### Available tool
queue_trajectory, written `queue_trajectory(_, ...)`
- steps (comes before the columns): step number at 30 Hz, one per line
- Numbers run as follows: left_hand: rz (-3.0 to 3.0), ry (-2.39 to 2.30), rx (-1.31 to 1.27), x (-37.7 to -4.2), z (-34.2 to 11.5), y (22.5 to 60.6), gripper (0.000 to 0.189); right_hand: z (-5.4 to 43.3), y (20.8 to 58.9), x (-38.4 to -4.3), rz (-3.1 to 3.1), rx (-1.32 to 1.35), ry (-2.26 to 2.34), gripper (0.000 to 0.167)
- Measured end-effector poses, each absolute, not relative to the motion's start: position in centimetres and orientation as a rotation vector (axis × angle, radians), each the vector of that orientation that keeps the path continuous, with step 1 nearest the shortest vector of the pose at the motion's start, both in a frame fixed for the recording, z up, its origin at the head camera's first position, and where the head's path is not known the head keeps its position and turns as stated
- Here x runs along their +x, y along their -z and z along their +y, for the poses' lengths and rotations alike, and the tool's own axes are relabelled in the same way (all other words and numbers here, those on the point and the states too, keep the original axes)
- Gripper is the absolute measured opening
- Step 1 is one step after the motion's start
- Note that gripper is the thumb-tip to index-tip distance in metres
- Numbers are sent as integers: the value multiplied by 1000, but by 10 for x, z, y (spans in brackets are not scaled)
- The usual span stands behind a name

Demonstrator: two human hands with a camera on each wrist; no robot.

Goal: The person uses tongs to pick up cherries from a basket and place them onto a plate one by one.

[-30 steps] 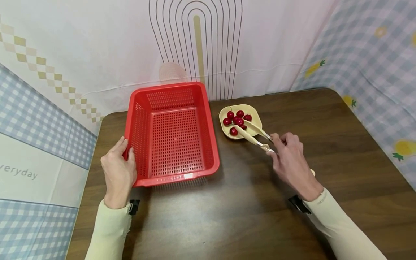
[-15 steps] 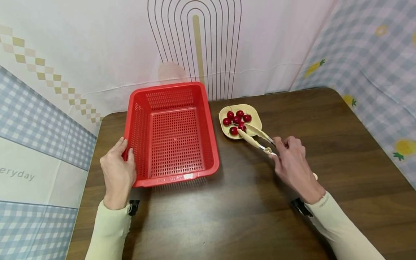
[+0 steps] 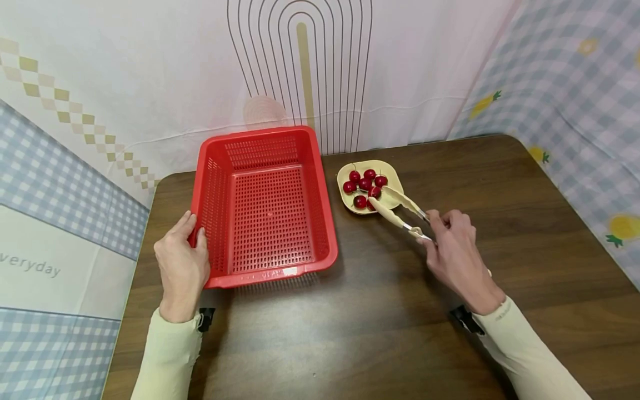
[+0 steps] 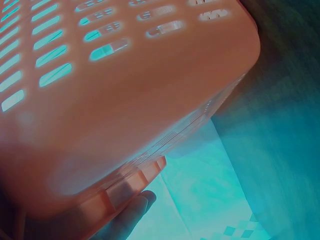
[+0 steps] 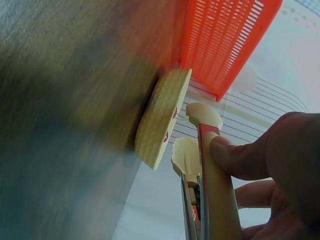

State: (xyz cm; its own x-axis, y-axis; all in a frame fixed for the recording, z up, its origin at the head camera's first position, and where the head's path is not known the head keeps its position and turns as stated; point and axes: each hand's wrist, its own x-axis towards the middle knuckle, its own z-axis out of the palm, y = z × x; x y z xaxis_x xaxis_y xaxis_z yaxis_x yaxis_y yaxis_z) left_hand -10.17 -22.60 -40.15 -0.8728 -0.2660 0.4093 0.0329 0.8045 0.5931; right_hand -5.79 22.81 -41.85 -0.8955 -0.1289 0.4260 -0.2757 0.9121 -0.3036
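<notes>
My left hand (image 3: 182, 266) grips the left rim of a red perforated plastic basket (image 3: 327, 228), with a fingertip showing under the rim in the left wrist view. Nothing lies in the basket. My right hand (image 3: 457, 258) holds a pair of cream-tipped metal tongs (image 3: 389, 214), thumb on one arm. The spread tips reach over a pale yellow bowl (image 3: 393, 176) on the table. One cherry (image 3: 374, 192) shows right at the tips; several other cherries (image 3: 365, 184) lie around it. From the right wrist view the bowl (image 5: 162, 110) appears side-on, its cherries mostly hidden.
The dark wood table (image 3: 310, 339) runs back to a white printed curtain (image 3: 415, 66). Blue checked cloth (image 3: 575, 72) hangs along the right side, and another printed cloth (image 3: 45, 244) is on the left. The basket stands just left of the bowl.
The tongs have drawn back slightly toward the right and front, their tips now wider apart. A cherry at the tips shifted from the bowl's middle toward its front right. My left hand stayed still.
</notes>
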Motion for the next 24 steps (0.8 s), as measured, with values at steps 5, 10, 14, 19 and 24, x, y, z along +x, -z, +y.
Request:
queue_trajectory(5,-2506,845,169,-102,-226,400,35,231,416,-60,-2661,288,-518,47)
queue_trajectory(10,-2508,863,166,-101,-225,399,36,237,414,-64,-2624,262,-540,49)
queue_trajectory(14,-2504,854,158,-102,-226,400,36,244,414,-69,-2600,228,-539,50)
queue_trajectory(19,-2501,841,149,-102,-226,402,35,252,415,-77,-2576,212,-537,50)
queue_trajectory(24,-2509,852,156,-101,-227,402,36,260,414,-85,-2569,195,-516,50)
